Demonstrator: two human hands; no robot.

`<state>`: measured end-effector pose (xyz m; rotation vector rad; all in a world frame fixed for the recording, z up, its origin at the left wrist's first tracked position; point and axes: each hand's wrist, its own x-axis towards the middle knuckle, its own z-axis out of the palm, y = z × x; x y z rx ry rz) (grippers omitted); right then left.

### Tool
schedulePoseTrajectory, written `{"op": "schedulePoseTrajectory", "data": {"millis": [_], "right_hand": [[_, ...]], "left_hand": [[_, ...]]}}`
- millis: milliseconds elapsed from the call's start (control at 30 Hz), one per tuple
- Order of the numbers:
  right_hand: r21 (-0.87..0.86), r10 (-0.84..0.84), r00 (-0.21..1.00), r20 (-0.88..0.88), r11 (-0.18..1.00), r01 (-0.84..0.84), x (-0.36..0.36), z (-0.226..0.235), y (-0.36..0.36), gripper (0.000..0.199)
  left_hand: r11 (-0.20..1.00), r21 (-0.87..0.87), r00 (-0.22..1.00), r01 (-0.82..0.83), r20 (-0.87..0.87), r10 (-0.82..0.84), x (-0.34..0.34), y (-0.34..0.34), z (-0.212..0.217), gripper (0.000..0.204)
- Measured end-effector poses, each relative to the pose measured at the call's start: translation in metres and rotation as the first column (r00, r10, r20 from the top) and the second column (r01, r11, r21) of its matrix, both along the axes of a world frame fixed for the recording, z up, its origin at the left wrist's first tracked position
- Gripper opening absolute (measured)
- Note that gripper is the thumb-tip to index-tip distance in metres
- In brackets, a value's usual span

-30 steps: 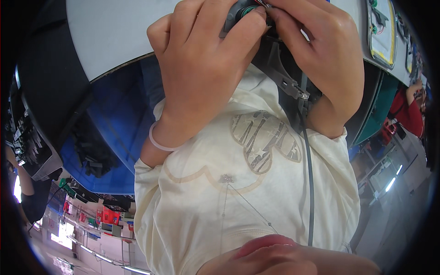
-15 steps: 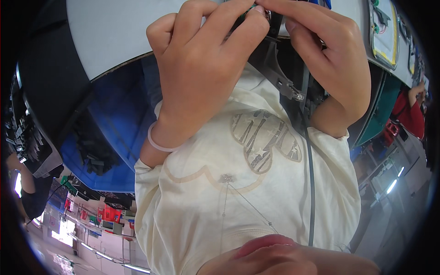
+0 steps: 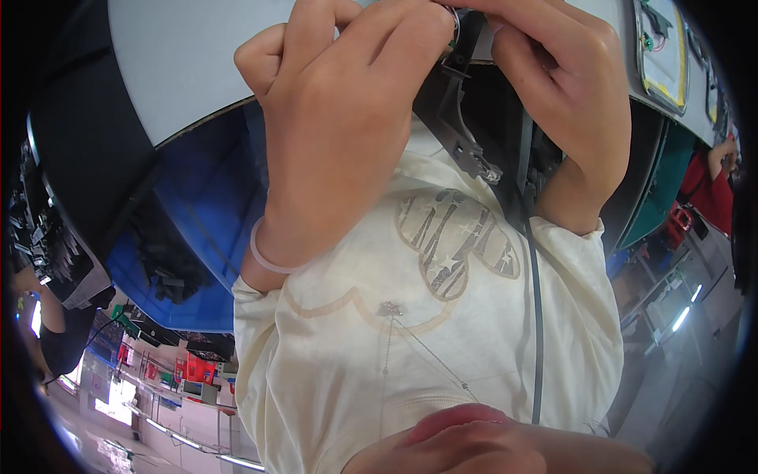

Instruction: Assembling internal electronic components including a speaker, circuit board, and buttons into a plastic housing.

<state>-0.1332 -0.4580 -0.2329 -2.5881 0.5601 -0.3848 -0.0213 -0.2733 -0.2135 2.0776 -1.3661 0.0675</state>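
Note:
My left hand (image 3: 339, 134), with a clear band on its wrist, and my right hand (image 3: 557, 95) are raised close together at the top of the view. Both are closed on a black device with a strap (image 3: 462, 134); a small clear clip sticks out at the strap's lower end. Most of the device is hidden behind my fingers and cut off by the top edge. A thin dark cable (image 3: 538, 316) hangs from it down across my cream shirt (image 3: 410, 332).
A white table top (image 3: 181, 71) curves across the upper left. A blue bin (image 3: 197, 213) with several black parts lies beside it. A yellow-rimmed tray (image 3: 663, 47) lies at the upper right. A person in red (image 3: 711, 186) is at the right, another at the far left (image 3: 47, 332).
Both hands have risen toward the top edge and closer to the camera. The greenish part of the device seen between the fingers earlier is now out of sight.

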Motion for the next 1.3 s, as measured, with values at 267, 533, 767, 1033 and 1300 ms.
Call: {"op": "schedulePoseTrajectory", "data": {"millis": [267, 533, 767, 1033, 1300], "right_hand": [[0.023, 0.259, 0.96, -0.106, 0.966, -0.258, 0.02, 0.066, 0.01, 0.033], [-0.059, 0.254, 0.94, -0.227, 0.96, -0.273, 0.025, 0.069, 0.011, 0.028], [0.01, 0.26, 0.933, -0.249, 0.964, -0.266, 0.017, 0.071, 0.01, 0.032], [-0.015, 0.183, 0.982, -0.051, 0.983, -0.184, -0.003, 0.057, 0.012, 0.027], [0.069, 0.117, 0.969, -0.216, 0.992, -0.104, 0.0, 0.065, 0.021, 0.04]], "left_hand": [[0.993, 0.117, 0.998, 0.032, 0.043, -0.038, 0.004, -0.007, 0.007, 0.025], [0.992, -0.119, 0.99, -0.031, 0.134, 0.047, -0.006, -0.009, -0.013, 0.023], [0.993, -0.073, 0.992, -0.094, 0.075, 0.099, -0.009, -0.009, -0.01, 0.018], [0.992, -0.095, 0.996, -0.078, 0.028, 0.081, -0.009, -0.011, -0.012, 0.015], [0.993, -0.102, 0.998, -0.061, 0.013, 0.063, -0.006, -0.011, -0.013, 0.017]]}}
